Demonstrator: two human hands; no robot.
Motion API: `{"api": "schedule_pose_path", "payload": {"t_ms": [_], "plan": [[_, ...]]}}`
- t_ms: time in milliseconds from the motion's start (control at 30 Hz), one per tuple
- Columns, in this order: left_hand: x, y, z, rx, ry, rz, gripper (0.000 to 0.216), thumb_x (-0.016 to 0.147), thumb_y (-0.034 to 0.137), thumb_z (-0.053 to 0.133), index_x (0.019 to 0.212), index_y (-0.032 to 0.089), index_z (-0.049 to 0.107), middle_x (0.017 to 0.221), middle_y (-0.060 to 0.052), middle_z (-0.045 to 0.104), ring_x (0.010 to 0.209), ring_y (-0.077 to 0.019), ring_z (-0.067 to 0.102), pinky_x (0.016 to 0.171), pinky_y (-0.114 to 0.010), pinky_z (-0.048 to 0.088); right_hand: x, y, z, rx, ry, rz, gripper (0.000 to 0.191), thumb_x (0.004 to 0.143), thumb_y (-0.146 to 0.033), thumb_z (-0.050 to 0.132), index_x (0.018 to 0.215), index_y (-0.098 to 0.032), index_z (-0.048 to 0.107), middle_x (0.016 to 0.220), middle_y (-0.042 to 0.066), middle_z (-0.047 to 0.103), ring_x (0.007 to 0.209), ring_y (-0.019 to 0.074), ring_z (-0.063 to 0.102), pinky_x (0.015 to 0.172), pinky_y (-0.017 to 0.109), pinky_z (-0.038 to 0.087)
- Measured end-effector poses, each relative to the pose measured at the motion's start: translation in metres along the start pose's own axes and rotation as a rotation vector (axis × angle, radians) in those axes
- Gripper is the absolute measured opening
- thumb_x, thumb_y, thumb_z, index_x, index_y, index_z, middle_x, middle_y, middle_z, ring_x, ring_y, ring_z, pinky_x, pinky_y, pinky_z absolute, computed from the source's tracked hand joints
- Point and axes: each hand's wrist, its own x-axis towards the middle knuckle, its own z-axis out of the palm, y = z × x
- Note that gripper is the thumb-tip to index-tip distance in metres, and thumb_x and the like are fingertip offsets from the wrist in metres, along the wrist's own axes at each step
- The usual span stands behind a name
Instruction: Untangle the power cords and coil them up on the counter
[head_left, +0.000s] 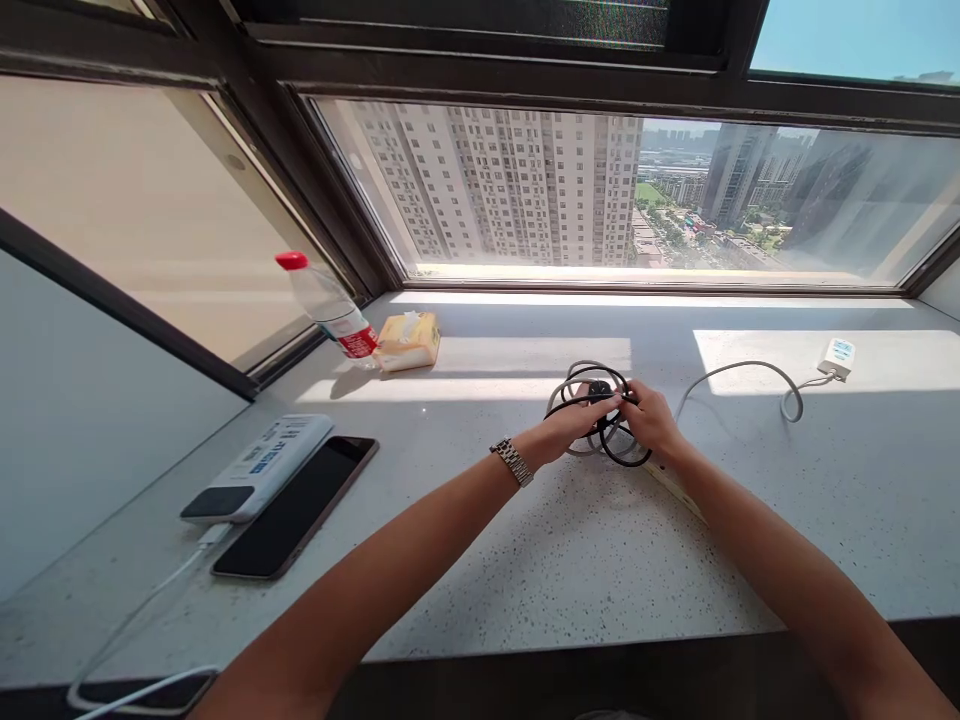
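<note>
Near the middle of the counter, my left hand (568,424) and my right hand (651,420) come together over a tangle of cords. A black power cord (625,464) loops around my fingers, and both hands are closed on it. Its dark plug (599,390) shows just above my left thumb. A grey cord (571,386) lies coiled in the same bundle; whether my fingers grip it too, I cannot tell. Partly covered by my right forearm is a long whitish strip (679,492). My left wrist wears a metal watch (512,462).
Rightward, a grey cord (750,365) runs to a small white socket block (837,356). A red-capped bottle (341,320) and tissue pack (409,342) stand back left. Front left are a white power bank (259,470) and phone (300,508). The counter (480,590) meets a window.
</note>
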Motion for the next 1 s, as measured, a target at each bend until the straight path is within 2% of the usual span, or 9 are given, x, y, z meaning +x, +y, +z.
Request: {"api": "schedule_pose_path", "payload": {"t_ms": [100,167,333,500,633,733,833,933,1000], "plan": [[-0.001,-0.004,-0.004,0.115,-0.019,-0.027,0.041,0.086,0.055,0.055,0.1,0.017,0.062,0.092,-0.006,0.068,0.089,-0.0173,0.062,0.071,-0.026,0.051,0.001,0.0,0.001,0.045,-0.05,0.026,0.018,0.079,-0.033,0.048,0.076,-0.02,0.059,0.069,0.002,0.063,0.067,0.0173,0.056,0.062,0.026,0.038],[0.0,-0.005,-0.008,0.208,-0.028,-0.02,0.045,0.085,0.058,0.054,0.102,0.017,0.063,0.088,-0.005,0.068,0.084,-0.0174,0.062,0.067,-0.026,0.05,0.002,0.0,0.001,0.07,-0.07,0.055,0.018,0.078,-0.033,0.048,0.073,-0.019,0.059,0.069,0.002,0.063,0.068,0.0175,0.057,0.063,0.026,0.039],[0.005,-0.007,-0.014,0.191,-0.125,0.052,0.037,0.08,0.047,0.063,0.106,0.02,0.063,0.097,-0.003,0.07,0.088,-0.0168,0.063,0.075,-0.025,0.051,0.005,0.002,0.006,0.097,-0.078,0.124,0.02,0.076,-0.032,0.047,0.068,-0.018,0.059,0.069,0.003,0.064,0.066,0.017,0.057,0.06,0.026,0.04],[0.006,-0.011,-0.003,0.171,0.005,-0.035,0.026,0.083,0.033,0.054,0.104,0.02,0.063,0.1,-0.003,0.071,0.096,-0.0186,0.064,0.077,-0.027,0.052,0.007,0.0,0.004,0.131,-0.039,0.177,0.013,0.072,-0.031,0.052,0.072,-0.019,0.058,0.068,0.002,0.064,0.067,0.017,0.057,0.061,0.027,0.042],[0.006,-0.012,0.007,0.04,0.029,-0.06,0.032,0.08,0.023,0.054,0.111,0.02,0.06,0.099,-0.003,0.07,0.091,-0.016,0.065,0.073,-0.024,0.052,0.006,-0.008,-0.01,0.422,-0.169,0.204,0.02,0.06,-0.027,0.06,0.078,-0.019,0.06,0.064,-0.002,0.062,0.066,0.016,0.057,0.064,0.027,0.045],[0.008,-0.014,0.007,0.062,-0.033,-0.038,0.031,0.079,0.024,0.057,0.11,0.018,0.059,0.1,-0.004,0.069,0.091,-0.0162,0.064,0.074,-0.025,0.051,0.008,-0.012,-0.015,0.576,-0.208,0.285,0.018,0.056,-0.027,0.062,0.071,-0.019,0.058,0.064,-0.002,0.06,0.065,0.0141,0.056,0.065,0.027,0.047],[0.005,-0.016,0.005,0.198,-0.076,0.131,0.031,0.077,0.022,0.059,0.108,0.017,0.058,0.104,-0.006,0.067,0.094,-0.0179,0.063,0.081,-0.029,0.052,0.012,-0.009,-0.011,0.567,-0.146,0.354,0.016,0.059,-0.032,0.06,0.067,-0.019,0.053,0.061,-0.002,0.055,0.058,0.0127,0.052,0.058,0.026,0.046],[-0.004,-0.012,0.002,0.406,-0.056,0.468,0.027,0.077,0.022,0.06,0.104,0.017,0.058,0.112,-0.01,0.063,0.107,-0.0219,0.059,0.093,-0.034,0.049,0.016,0.0,-0.003,0.508,-0.062,0.369,0.015,0.067,-0.035,0.053,0.067,-0.02,0.05,0.054,-0.003,0.047,0.051,0.0122,0.045,0.049,0.025,0.041],[-0.01,-0.007,0.0,0.504,-0.01,0.694,0.032,0.078,0.023,0.06,0.11,0.019,0.057,0.121,-0.012,0.059,0.118,-0.0239,0.053,0.101,-0.037,0.045,0.016,0.005,-0.001,0.476,-0.013,0.344,0.017,0.072,-0.037,0.05,0.071,-0.02,0.052,0.054,-0.004,0.044,0.05,0.012,0.043,0.047,0.024,0.038]]}}
